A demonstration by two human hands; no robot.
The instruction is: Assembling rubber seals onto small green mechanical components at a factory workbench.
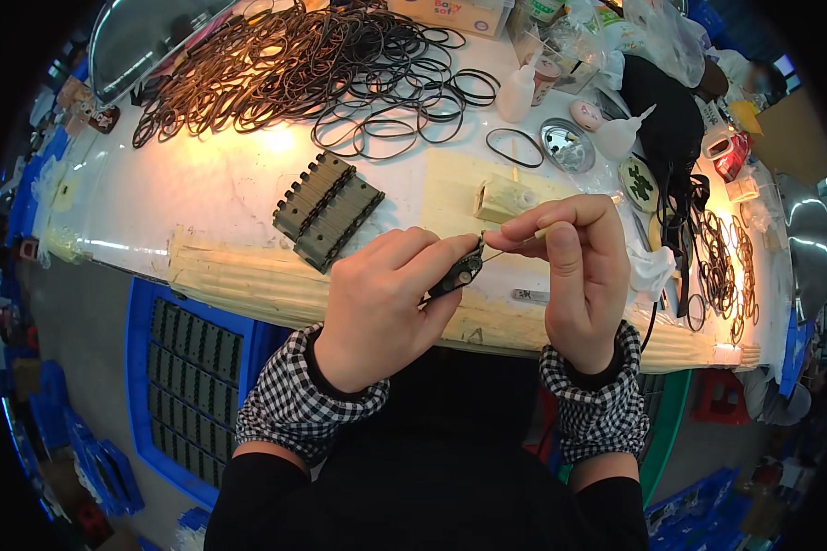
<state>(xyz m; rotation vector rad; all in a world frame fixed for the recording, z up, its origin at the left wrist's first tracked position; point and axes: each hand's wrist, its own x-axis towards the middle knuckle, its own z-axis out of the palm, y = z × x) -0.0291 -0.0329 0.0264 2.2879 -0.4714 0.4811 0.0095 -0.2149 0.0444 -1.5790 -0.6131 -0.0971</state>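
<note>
My left hand [368,308] is closed around a small dark part [466,273] with a round, lighter metallic-looking end, held above the table's near edge. Across from it, my right hand [590,275] pinches a thin pale stick [539,234] between thumb and fingers. The stick's fine tip points at the top of the dark part; whether they touch is hard to make out. Just beyond my hands lies a beige block-like holder [499,199]. To the left of my left hand, several grey-green ridged parts [326,211] lie side by side on the white table.
A big heap of black rubber rings [276,73] covers the back left. White squeeze bottles [516,94], a round metal dish [568,147] and a dish of dark bits [638,183] stand at right. Below the padded table edge [248,275], a blue crate [140,367] holds rows of similar parts.
</note>
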